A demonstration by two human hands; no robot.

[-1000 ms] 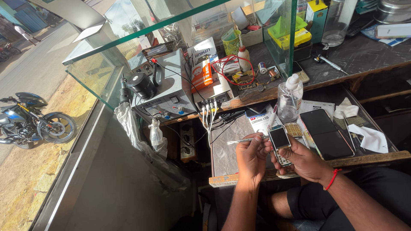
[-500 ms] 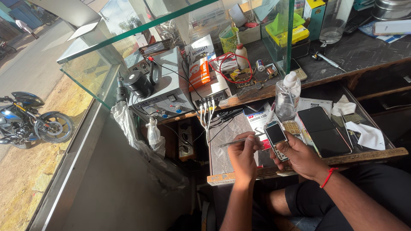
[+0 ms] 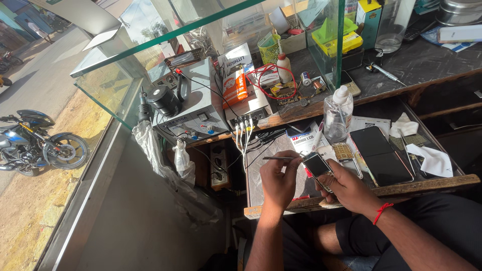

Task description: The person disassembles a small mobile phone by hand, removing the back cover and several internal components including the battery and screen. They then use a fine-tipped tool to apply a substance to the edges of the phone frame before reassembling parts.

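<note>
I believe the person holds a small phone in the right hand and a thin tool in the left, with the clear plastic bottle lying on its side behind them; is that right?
Not quite: the head view shows the clear plastic bottle standing upright, not lying on its side. The rest holds: the right hand holds the small phone, and the left hand holds the thin tool.

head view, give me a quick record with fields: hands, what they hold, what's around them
left hand: holds a thin tool, tip toward the phone
right hand: holds a small phone, screen up, red thread at the wrist
surface: wooden tray over the lap
beside phone: keypad phone, big dark phone, clear bottle
right end: white tissues
behind: grey power unit with wires, glass case
outside: motorbike on sandy ground
</note>
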